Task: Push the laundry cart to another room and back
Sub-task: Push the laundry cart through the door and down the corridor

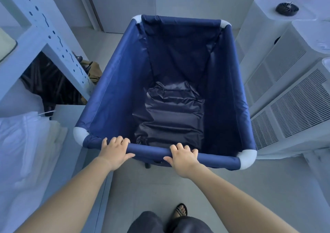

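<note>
Between a white rack (35, 27) and stacked vented units (289, 96), the blue laundry cart (114, 89) is gripped by its near rail (150, 151). Both arms are extended forward; the left hand (114, 151) and right hand (184, 159) are wrapped over it, fingers (179, 146) curled.

White metal shelving (53, 36) left; stacked white vented units (292, 96) right

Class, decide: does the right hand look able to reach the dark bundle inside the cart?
Probably yes: the cart is open on top and the dark bundle lies just past the rail the right hand grips; it must let go and reach down.
</note>
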A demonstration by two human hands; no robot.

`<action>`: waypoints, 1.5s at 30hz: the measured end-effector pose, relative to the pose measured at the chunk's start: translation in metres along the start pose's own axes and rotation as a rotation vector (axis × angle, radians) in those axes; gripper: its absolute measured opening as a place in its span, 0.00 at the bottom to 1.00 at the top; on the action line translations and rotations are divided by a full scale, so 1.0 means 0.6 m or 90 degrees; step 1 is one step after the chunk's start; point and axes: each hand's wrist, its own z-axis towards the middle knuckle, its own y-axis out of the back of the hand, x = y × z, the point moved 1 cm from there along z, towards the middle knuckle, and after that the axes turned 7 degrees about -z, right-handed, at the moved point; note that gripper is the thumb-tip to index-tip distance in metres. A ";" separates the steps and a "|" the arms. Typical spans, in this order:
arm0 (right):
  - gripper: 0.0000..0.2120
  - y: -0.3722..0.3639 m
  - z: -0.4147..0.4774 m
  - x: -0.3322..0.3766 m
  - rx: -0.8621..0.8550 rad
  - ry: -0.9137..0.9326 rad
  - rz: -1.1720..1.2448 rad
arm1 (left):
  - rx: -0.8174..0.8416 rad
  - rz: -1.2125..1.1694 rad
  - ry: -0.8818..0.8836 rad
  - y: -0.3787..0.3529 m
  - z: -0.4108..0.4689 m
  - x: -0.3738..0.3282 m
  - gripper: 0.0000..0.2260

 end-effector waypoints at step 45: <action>0.24 0.380 0.591 -0.343 -0.089 -0.140 0.118 | 0.006 -0.039 -0.076 0.382 0.706 -0.014 0.21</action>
